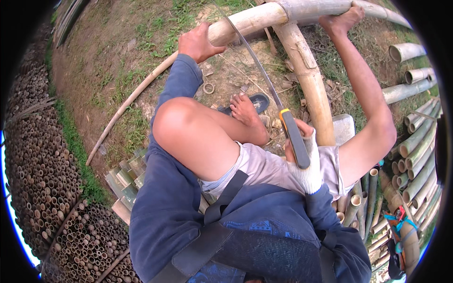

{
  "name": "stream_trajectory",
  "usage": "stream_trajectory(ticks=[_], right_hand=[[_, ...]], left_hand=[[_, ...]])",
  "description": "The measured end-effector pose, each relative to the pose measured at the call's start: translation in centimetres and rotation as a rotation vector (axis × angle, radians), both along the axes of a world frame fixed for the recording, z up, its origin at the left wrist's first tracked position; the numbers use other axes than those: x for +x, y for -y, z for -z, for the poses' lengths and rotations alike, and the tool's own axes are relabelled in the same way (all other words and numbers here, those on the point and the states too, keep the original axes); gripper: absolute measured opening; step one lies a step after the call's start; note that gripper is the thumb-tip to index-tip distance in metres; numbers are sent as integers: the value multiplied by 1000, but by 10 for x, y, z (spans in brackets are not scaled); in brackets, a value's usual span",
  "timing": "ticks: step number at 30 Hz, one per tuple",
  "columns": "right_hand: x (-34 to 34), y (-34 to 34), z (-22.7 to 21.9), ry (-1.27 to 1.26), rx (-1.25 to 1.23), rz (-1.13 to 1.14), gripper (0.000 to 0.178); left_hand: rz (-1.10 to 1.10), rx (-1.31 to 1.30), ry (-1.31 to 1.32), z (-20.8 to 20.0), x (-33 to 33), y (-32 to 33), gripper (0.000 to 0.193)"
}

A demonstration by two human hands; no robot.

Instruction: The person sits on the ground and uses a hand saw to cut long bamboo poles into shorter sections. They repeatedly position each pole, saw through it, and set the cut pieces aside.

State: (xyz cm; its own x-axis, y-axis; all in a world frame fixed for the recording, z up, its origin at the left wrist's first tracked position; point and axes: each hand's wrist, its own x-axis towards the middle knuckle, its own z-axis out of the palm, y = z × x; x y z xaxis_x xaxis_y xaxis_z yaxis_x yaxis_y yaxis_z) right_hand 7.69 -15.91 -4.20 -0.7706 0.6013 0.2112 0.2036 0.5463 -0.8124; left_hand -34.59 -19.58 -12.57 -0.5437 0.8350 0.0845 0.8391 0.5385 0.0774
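My left hand [198,42], bare, wraps around a pale bamboo pole [258,21] that runs across the top of the view. My right hand [311,165], in a white knitted glove, grips the dark grey and yellow handle of a handsaw [295,137]. Its long thin blade slants up and to the left, reaching over the pole just right of my left hand. Whether the teeth have cut into the bamboo I cannot tell. My bare right foot [342,21] presses on the pole farther right. Beneath the pole stands a thick bamboo support [306,70].
A dense stack of cut bamboo [42,188] fills the left side. More bamboo lengths [420,151] lie at the right. My left foot [247,113] rests by a dark sandal [259,101]. A cut bamboo ring [208,88] lies on the dirt, near a pale block [343,127].
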Motion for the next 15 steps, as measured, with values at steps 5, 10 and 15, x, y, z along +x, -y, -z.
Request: stream_trajectory(ticks=[5, 10, 15], right_hand=[[-186, -66, 66, -372, -126, -80, 51], [-56, -27, 53, -80, -132, -53, 60], [71, 37, -19, 139, -177, 70, 50]], left_hand=[[-14, -23, -7, -11, 6, 4, 92], [11, 52, 2, -8, 3, 0, 94], [4, 52, 21, -1, 2, 1, 94]])
